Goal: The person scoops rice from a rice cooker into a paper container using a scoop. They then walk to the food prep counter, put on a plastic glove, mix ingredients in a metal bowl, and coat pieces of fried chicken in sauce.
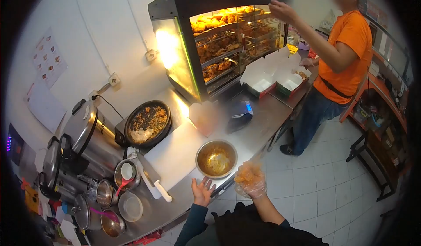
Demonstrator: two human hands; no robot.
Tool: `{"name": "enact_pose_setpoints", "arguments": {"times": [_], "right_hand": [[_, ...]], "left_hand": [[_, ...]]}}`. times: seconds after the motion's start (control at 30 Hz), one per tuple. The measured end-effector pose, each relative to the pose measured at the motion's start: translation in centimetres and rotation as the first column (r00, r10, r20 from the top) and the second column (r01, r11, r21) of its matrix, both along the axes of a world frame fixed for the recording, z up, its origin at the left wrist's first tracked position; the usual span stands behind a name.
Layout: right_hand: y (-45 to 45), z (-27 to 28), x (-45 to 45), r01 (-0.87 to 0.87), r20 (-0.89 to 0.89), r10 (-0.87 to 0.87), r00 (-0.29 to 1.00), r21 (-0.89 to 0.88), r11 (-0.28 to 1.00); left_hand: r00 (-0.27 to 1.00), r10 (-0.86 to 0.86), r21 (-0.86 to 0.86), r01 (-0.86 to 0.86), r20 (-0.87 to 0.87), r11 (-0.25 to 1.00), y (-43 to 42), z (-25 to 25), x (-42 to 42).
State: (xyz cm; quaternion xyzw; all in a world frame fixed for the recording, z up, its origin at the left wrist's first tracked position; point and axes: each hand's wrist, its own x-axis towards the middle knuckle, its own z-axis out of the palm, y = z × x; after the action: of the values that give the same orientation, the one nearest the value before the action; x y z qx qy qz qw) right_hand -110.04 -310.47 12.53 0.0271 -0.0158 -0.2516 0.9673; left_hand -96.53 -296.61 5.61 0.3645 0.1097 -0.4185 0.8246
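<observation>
A metal bowl (233,161), smeared inside with yellow-orange residue, stands near the counter's front edge. My left hand (203,191) is bare, its fingers spread palm up just below the bowl's rim. To the right of the bowl is my right hand (253,185), in a clear plastic glove, with its fingers curled around an orange-coloured lump of food (250,172); its exact kind is not clear. Left of the bowl lies a white cutting board (169,160). A white-handled knife (163,191) rests on the board's left side.
A dark pan (165,132) holds crumbs and crumpled plastic. Pots (87,136) and small bowls crowd the left. Behind are a black device with a blue display (240,119), open boxes (258,77) and a lit cabinet of fried food (199,77). A person in orange (348,61) stands right.
</observation>
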Motion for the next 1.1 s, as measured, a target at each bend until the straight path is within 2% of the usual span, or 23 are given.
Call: {"name": "enact_pose_setpoints", "arguments": {"times": [0.1,0.13,0.2,0.27,0.37,0.47,0.5,0.6,0.63,0.67,0.73,0.8,0.83,0.9,1.0,1.07,1.1], "right_hand": [[0.8,1.4,0.0,0.032,-0.154,-0.038,0.987,-0.039,0.999],[0.9,1.2,0.0,0.009,-0.097,-0.01,0.995,-0.012,1.0],[0.7,0.5,0.2,-0.037,0.024,0.036,0.999,0.035,0.999],[0.8,0.9,0.1,0.014,-0.05,-0.014,0.999,0.0,1.0],[0.6,0.9,0.0,0.051,-0.095,-0.054,0.994,-0.041,0.998],[0.4,1.4,-0.3,0.074,-0.147,-0.077,0.986,-0.029,0.997],[0.4,1.7,-0.3,0.078,-0.172,-0.08,0.982,-0.019,0.997],[0.1,1.4,-0.3,0.06,-0.035,-0.061,0.998,-0.039,0.997],[0.2,1.0,-0.2,0.086,-0.069,-0.09,0.994,-0.061,0.994],[0.2,0.5,0.2,0.09,-0.101,-0.098,0.99,-0.081,0.993],[0.0,-0.6,0.8,0.071,-0.08,-0.085,0.993,-0.16,0.985],[0.4,-0.7,1.4,0.043,-0.159,-0.063,0.985,-0.126,0.991],[0.6,-1.2,2.1,-0.02,-0.172,0.003,0.985,-0.092,0.996],[1.7,-1.8,3.8,-0.1,-0.204,0.085,0.975,-0.068,0.993],[4.6,-1.0,6.5,-0.212,-0.278,0.178,0.944,-0.099,0.972],[6.5,-0.3,8.3,-0.306,-0.283,0.274,0.919,-0.074,0.949],[7.6,-0.4,9.0,-0.349,-0.261,0.323,0.91,-0.057,0.935]], "left_hand": [[0.999,0.004,0.04,-0.005,0.034,0.999,0.1,0.8,0.0],[0.999,0.004,0.05,-0.006,0.048,0.999,0.1,1.0,0.0],[0.995,0.086,0.135,-0.079,-0.052,0.988,0.0,0.3,0.1],[0.978,0.137,0.195,-0.105,-0.158,0.975,-0.2,-1.7,0.4],[0.981,0.073,0.172,-0.042,-0.178,0.984,-1.1,0.8,-0.8],[0.969,-0.117,-0.061,0.106,-0.219,0.993,-1.4,0.1,-0.1],[0.968,-0.126,-0.061,0.115,-0.216,0.991,-1.6,0.2,0.0],[0.97,-0.145,-0.033,0.141,-0.194,0.989,-1.6,0.0,0.0],[0.966,-0.13,-0.027,0.128,-0.222,0.991,-1.3,0.3,-0.1],[0.964,-0.095,-0.018,0.094,-0.25,0.995,-0.9,0.4,-0.1],[0.964,-0.052,-0.136,0.017,-0.259,0.99,0.8,-0.1,-0.1],[0.963,-0.045,-0.205,-0.011,-0.267,0.979,3.0,-0.1,0.1],[0.972,0.013,-0.184,-0.057,-0.235,0.981,4.5,0.3,0.1],[0.986,0.105,-0.18,-0.128,-0.132,0.975,8.1,2.2,0.1],[0.967,0.254,-0.264,-0.238,0.025,0.935,15.2,5.4,1.7],[0.894,0.433,-0.25,-0.396,0.114,0.884,21.4,6.7,3.3],[0.8,0.547,-0.238,-0.497,0.246,0.834,25.0,7.2,4.4]]}}
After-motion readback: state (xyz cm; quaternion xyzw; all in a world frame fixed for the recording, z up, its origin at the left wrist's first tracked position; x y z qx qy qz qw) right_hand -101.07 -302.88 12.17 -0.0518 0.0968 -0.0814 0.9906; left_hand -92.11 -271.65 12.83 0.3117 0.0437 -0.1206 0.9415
